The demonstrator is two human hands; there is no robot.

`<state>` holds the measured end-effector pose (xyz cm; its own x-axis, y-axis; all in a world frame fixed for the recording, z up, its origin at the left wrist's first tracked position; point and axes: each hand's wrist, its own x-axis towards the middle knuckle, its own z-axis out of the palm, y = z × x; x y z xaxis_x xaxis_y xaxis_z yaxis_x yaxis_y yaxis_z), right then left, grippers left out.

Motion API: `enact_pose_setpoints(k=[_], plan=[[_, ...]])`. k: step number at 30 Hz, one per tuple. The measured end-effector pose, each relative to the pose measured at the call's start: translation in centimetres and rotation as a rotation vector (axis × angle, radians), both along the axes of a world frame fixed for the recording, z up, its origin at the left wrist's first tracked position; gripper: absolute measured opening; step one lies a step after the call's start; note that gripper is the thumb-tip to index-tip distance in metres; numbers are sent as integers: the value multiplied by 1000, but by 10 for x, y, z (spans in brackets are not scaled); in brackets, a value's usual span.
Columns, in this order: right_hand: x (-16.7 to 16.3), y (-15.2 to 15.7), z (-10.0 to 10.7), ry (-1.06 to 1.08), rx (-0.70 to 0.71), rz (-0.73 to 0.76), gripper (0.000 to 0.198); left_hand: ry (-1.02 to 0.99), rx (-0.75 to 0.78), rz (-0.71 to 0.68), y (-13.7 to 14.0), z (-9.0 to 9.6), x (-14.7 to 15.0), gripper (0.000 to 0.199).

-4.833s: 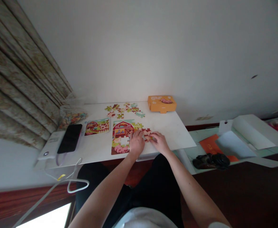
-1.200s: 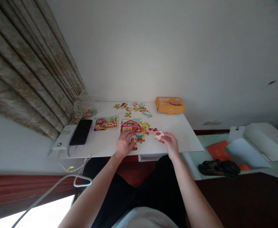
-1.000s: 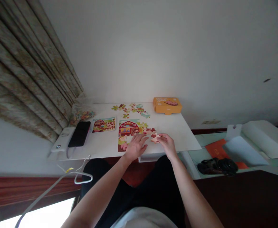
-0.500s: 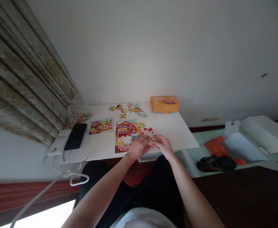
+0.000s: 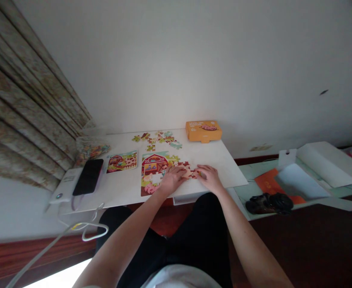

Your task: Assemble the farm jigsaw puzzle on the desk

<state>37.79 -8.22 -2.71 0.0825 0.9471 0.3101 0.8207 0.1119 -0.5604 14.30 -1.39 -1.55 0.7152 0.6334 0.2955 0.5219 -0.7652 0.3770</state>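
A partly joined jigsaw puzzle [image 5: 153, 159] with a red barn lies flat on the white table, a white gap showing in its lower part. Over its lower right area my left hand [image 5: 173, 179] rests with fingers stretched out across the joined pieces. My right hand [image 5: 211, 179] is at the puzzle's right edge, its thumb and fingers around a small reddish-brown puzzle piece [image 5: 195, 173] on the table. Part of that piece is hidden by the fingers. Loose puzzle pieces [image 5: 160, 138] are scattered behind the puzzle. Left of it lies a picture card [image 5: 122, 161] of the same barn scene.
An orange box [image 5: 204, 132] stands at the back right of the table. On the left are a black phone [image 5: 88, 177], a white box [image 5: 64, 185] and a clear bag [image 5: 93, 149] of colourful bits. A camera [image 5: 268, 204] and an open white box [image 5: 304, 181] lie to the right.
My hands have moved apart from being close together; my right hand is now at the puzzle's right edge with a piece. The whole view has shifted slightly.
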Motion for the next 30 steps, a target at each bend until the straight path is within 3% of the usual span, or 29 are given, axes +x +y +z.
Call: enact_pose_setpoints(k=[7,20,26,30], plan=[[4,5,-14,-53,29,-147,24,25,29,-15,1,0,6,29],[4,5,-15,-38,27,-139,26,65,78,-16,-4,-3,7,28],[4,4,-14,-31,27,-134,27,66,70,-80,-5,-4,6,37],[2,3,-12,-34,32,-141,26,58,80,-39,-7,-1,7,33]])
